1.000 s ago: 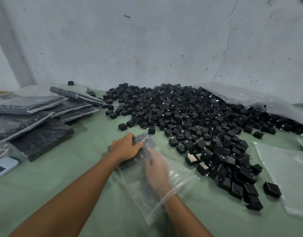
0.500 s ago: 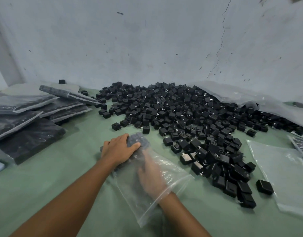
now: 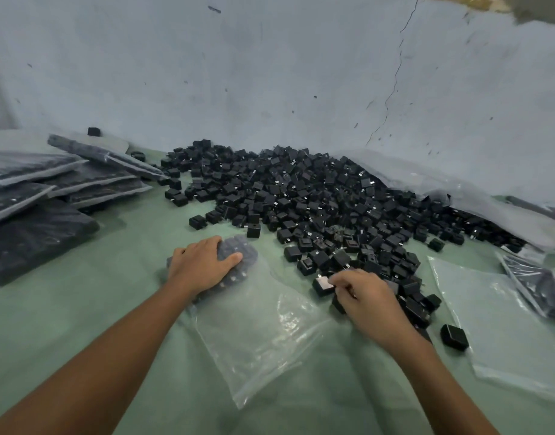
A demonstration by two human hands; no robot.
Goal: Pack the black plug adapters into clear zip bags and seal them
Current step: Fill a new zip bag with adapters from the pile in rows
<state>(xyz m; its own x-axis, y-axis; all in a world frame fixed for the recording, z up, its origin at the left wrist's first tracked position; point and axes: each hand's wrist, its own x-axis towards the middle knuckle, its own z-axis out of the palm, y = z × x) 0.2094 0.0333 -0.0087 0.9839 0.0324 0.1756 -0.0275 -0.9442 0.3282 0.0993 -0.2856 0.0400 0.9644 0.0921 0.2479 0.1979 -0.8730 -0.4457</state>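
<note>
Head view: the left hand (image 3: 204, 266) lies palm down on the far end of the clear zip bag (image 3: 263, 334), where it was half a second ago. Its fingers are close together and laid over the packed adapters (image 3: 240, 251) inside the film, with the thumb stretched out to the right, pressing rather than gripping.

The right hand (image 3: 367, 298) has changed most. A moment ago it was inside the bag, seen through the plastic. Now it is out and to the right of the bag, at the near edge of the loose pile of black plug adapters (image 3: 301, 199). Its thumb and fingertips pinch one adapter (image 3: 320, 286), while the other fingers are curled and blurred.

The near part of the bag now lies flat and slack on the green table cover (image 3: 81, 309), with its mouth toward the person.

At far left lie stacked filled bags (image 3: 50, 189). An empty bag (image 3: 489, 324) lies at right, with a lone adapter (image 3: 454, 336) just beside its near left edge.
</note>
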